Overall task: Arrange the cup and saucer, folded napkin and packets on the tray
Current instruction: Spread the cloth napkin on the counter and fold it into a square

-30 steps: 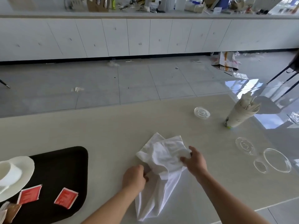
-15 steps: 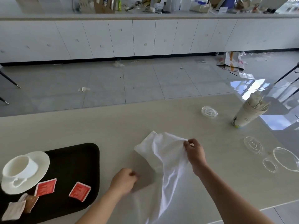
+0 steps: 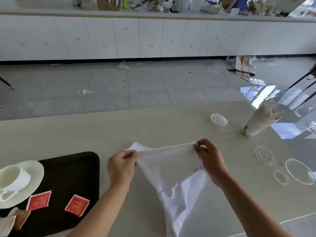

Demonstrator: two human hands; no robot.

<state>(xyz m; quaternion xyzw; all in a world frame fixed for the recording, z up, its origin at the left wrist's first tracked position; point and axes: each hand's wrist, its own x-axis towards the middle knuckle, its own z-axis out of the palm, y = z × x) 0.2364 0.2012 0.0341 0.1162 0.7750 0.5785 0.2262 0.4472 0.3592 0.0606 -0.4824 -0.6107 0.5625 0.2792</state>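
A white cloth napkin [image 3: 172, 170] hangs stretched between both hands above the beige table. My left hand [image 3: 121, 166] pinches its upper left corner and my right hand [image 3: 211, 161] pinches its upper right corner; the rest droops toward me. At the lower left lies a black tray [image 3: 75, 170]. On the tray stand a white saucer [image 3: 36, 170] with a white cup [image 3: 13, 177], two red packets [image 3: 39, 200] [image 3: 77, 205], and a brown packet [image 3: 21, 218] beside a pale packet [image 3: 6, 225] at the frame's edge.
A stack of paper cups [image 3: 261, 120] holding wooden sticks stands at the right. Clear plastic lids [image 3: 218, 119] [image 3: 264, 155] [image 3: 299, 171] lie around it on the table. Beyond the table's far edge is a littered tiled floor and white cabinets.
The napkin was crumpled between both hands; my left hand let go, then took its left corner. Both hands now hold the top edge taut and lifted.
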